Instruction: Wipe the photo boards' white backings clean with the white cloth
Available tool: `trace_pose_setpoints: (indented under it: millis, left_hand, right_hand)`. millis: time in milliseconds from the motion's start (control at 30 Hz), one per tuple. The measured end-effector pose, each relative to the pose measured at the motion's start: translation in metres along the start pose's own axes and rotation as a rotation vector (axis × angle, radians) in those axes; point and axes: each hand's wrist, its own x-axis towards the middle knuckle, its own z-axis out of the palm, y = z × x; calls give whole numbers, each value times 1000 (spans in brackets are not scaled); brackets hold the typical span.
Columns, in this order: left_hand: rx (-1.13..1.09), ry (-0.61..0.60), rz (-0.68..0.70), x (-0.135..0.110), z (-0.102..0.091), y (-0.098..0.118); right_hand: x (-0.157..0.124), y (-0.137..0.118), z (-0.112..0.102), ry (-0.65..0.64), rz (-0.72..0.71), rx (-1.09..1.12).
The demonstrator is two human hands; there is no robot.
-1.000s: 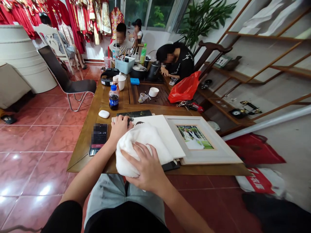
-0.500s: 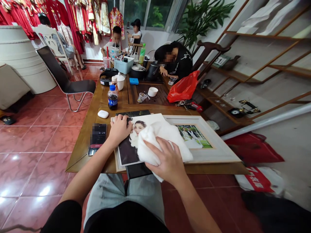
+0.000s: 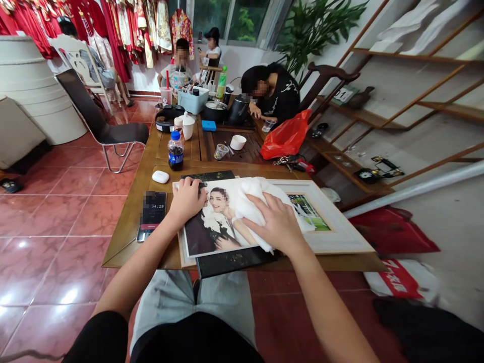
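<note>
White cloth (image 3: 245, 201) lies bunched on right half of portrait print (image 3: 212, 229), at near edge of wooden table (image 3: 128, 222). Right hand (image 3: 279, 224) palm-down on cloth, fingers spread, pressing, not clenched. Left hand (image 3: 187, 199) rests loosely curled on print's top-left corner, pinning it, grasping nothing. White picture frame (image 3: 340, 234) just right of print, cloth overlapping it. Phone (image 3: 153, 212) beside left hand

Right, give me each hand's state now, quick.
Left hand: holds nothing, fingers pressing down the photo print's corner.
Right hand: open, palm down on the white cloth over the print.
</note>
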Motion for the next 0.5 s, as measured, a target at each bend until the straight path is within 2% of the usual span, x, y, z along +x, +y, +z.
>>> trace_pose_setpoints:
  millis: [267,500]
  left_hand:
    - [6,-13,18,0,-1,-1]
    - [7,-13,19,0,-1,-1]
  right_hand:
    - [67,8,15,-58,-4,19]
    - [86,-6,19,-91,-25,40]
